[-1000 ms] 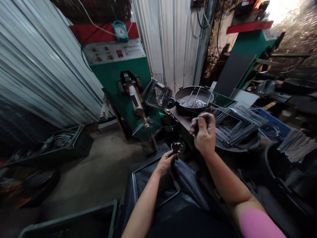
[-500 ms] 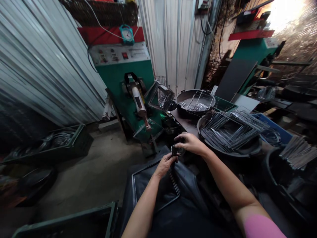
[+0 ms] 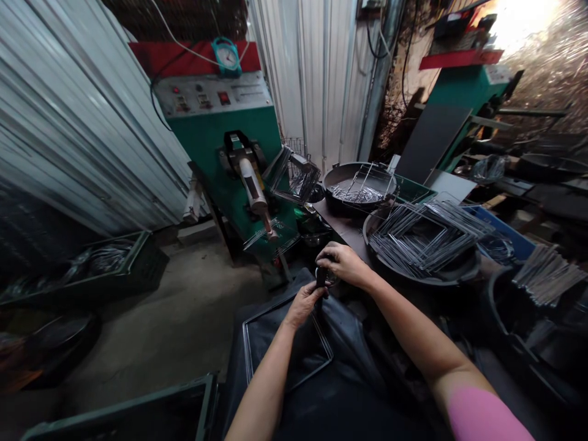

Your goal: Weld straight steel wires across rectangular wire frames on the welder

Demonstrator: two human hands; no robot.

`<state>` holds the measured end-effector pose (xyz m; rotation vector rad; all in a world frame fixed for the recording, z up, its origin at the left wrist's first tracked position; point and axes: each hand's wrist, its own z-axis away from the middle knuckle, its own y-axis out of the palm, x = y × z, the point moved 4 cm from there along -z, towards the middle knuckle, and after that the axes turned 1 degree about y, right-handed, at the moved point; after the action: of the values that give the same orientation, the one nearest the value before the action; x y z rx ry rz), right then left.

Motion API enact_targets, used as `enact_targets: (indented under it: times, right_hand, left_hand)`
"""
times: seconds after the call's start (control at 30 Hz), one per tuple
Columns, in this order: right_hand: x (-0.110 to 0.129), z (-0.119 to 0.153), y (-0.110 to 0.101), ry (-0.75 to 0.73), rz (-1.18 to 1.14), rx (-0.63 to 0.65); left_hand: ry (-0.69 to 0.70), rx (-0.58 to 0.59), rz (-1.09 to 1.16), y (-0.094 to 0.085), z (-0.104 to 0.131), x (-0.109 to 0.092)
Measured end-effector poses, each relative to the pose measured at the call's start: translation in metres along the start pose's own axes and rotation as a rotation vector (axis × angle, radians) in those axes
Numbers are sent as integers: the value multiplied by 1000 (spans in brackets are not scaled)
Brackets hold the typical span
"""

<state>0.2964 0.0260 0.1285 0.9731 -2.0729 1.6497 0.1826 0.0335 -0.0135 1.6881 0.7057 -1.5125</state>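
Note:
Near the centre, my left hand (image 3: 305, 304) is closed around a small dark object (image 3: 321, 277) that stands upright from its fingers. My right hand (image 3: 342, 262) is just above and to the right, its fingers bent and pressed together at the top of that object. A ring-like shape shows between the hands, too small to make out. Square wire frames (image 3: 245, 346) lie on the dark apron (image 3: 349, 349) over my lap, partly under my left forearm.
Ahead stands a green welding machine (image 3: 184, 138) with a teal clock (image 3: 226, 56). To the right are a round pan (image 3: 337, 208) of wire pieces and a basin (image 3: 432, 283) of square frames. Green crates (image 3: 142, 260) stand at the left.
The view has shifted slightly. My right hand has moved a little up and left and its fingers have drawn together at the dark object's top. My left hand keeps its hold.

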Motion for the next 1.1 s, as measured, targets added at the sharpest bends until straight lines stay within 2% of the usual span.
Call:
enact_targets:
  times: [0.13, 0.3, 0.37, 0.47, 0.57, 0.63, 0.7, 0.83, 0.9, 0.97, 1.1]
  right_hand:
    - [5, -4, -6, -13, -9, -93]
    - [17, -12, -27, -74, -78, -321]
    - [22, -16, -46, -74, -157, -424]
    - [22, -20, -86, -52, -400, -590]
    - [7, -14, -124, 9, -619, -727]
    - [-14, -2, -135, 112, -679, -739]
    - [-42, 18, -130, 309, -684, -661]
    - [-106, 83, -92, 781, -495, -348]
    - [-126, 115, -76, 800, -306, -215]
    - [-138, 141, -64, 766, -223, -170]
    - [-136, 178, -36, 610, -128, -100]
  left_hand:
    - [1, 4, 0, -1, 0, 3]
    - [-6, 13, 14, -1, 1, 4]
    - [-9, 9, -1, 0, 1, 4]
    - [-22, -26, -25, -2, 1, 3]
    - [-33, -73, -24, -3, 3, 3]
    - [-31, -92, -17, -4, 5, 3]
    - [-29, -107, -13, -6, 6, 4]
    - [-45, -83, -16, -6, 5, 7]
    - [-48, -59, -16, -6, 4, 9]
    - [-58, -45, -22, -5, 4, 10]
    - [-72, -72, -8, -6, 5, 10]
